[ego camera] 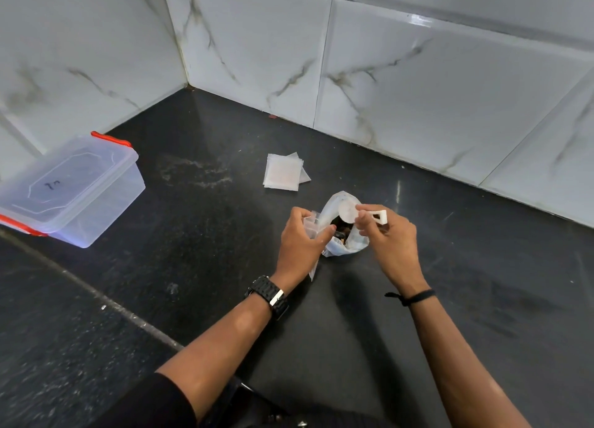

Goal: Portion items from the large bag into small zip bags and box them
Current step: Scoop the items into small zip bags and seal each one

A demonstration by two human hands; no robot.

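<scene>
Both hands meet over the large bag (344, 234): left hand (300, 241) grips a zip bag (311, 226), right hand (387, 238) pinches a scoop (348, 211).

Your left wrist wears a chunky black link watch with silver clasp (269, 294); your right wrist, a thin black knotted cord bracelet (414, 297); a black sleeve (154, 405) covers your left upper arm.

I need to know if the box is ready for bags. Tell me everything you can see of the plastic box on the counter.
The plastic box is clear, rectangular, with a clear lid on top and orange-red clips at its far and near ends. A dark handwritten mark shows on the lid. It sits tilted in view on the black counter, far left by the tiled wall, apart from both hands; nothing else touches it. Whether the clips are latched, and what it holds, I cannot tell.
</scene>
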